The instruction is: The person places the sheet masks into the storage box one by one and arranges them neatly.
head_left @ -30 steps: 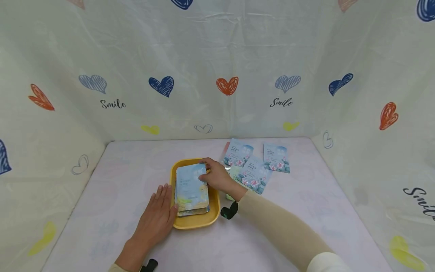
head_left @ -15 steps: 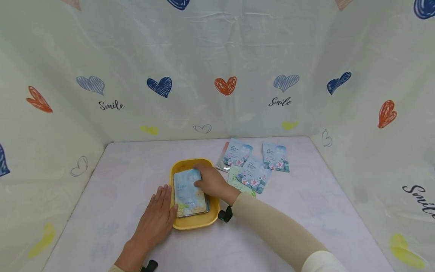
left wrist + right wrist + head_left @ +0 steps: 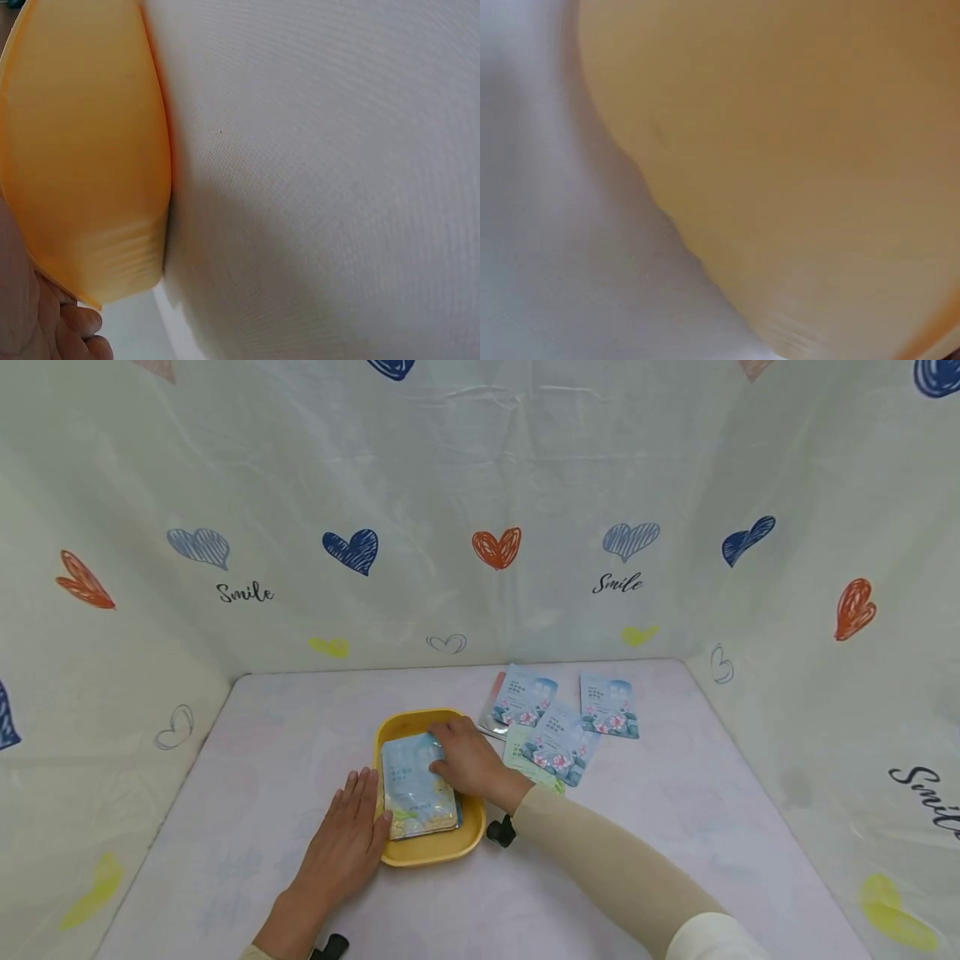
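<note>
In the head view, a yellow tray [image 3: 470, 839] holds a small stack of flat packets. The top one is a light blue packet [image 3: 412, 783] with a yellow and green print along its lower end. My right hand [image 3: 474, 762] reaches in from the right and grips the right edge of this packet, thumb on its face. Against the tray's left side my left hand [image 3: 341, 835] lies with straight fingers. The left wrist view has the tray's outer wall [image 3: 86, 150] beside several fingertips [image 3: 81, 319]. Only the tray's wall [image 3: 780, 150] and tabletop appear in the right wrist view.
Right of the tray lie a blue floral packet [image 3: 523, 696], another overlapping floral packet [image 3: 562, 743] and a separate one [image 3: 609, 706]. A green packet [image 3: 525, 756] is partly covered, as is a silver and pink one [image 3: 491, 722]. A heart-printed curtain [image 3: 420, 468] surrounds the white table [image 3: 300, 727].
My right hand has moved slightly left and down over the tray, and the top blue packet has shifted the same way onto the stack. My left hand has stayed against the tray.
</note>
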### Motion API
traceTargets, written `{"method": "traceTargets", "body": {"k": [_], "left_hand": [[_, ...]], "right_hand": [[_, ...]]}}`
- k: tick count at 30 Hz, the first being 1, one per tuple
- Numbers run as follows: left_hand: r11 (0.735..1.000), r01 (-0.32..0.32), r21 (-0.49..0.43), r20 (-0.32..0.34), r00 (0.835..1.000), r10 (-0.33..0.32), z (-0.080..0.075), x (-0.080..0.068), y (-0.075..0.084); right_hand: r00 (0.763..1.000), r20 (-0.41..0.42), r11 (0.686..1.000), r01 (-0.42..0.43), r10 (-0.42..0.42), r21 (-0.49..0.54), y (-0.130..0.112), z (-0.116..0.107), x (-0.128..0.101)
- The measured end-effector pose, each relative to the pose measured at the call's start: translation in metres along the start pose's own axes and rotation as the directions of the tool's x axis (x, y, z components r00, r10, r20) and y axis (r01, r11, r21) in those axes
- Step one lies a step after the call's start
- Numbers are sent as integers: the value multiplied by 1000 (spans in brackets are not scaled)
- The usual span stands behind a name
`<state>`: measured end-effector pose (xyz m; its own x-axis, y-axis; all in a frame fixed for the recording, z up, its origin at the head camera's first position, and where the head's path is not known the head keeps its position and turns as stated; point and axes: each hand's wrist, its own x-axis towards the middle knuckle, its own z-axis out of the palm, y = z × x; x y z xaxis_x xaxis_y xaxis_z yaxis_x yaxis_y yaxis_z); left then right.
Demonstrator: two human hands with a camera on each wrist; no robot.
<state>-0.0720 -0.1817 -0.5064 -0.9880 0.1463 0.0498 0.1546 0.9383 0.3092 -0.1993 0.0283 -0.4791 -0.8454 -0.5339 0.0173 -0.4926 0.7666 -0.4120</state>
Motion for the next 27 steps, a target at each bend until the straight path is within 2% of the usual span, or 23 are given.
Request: {"method": "traceTargets", "body": {"k": [7,14,17,21,27], "left_hand": [[1000,-2,4,-8,1000,2,0,0,1],[1000,-2,-2,-16,1000,2,1,-1,1],[1000,12,-8,-2,1000,-12,1,0,1],[1000,27,-7,14,1000,-27,3,1,1],[1000,28,-8,10,1000,-28,3,1,1]], "right_hand": [[999,-47,999,23,-24,-24,2,2,-2],[990,-142,996,-3,15,85,12,-13,-3],[977,-215,998,17,-4,60,29,-24,-4],[958,-284,999,31,-38,-31,63,-37,-9],[958,-284,984,-18,-33,-175,120,-53,-26]]}}
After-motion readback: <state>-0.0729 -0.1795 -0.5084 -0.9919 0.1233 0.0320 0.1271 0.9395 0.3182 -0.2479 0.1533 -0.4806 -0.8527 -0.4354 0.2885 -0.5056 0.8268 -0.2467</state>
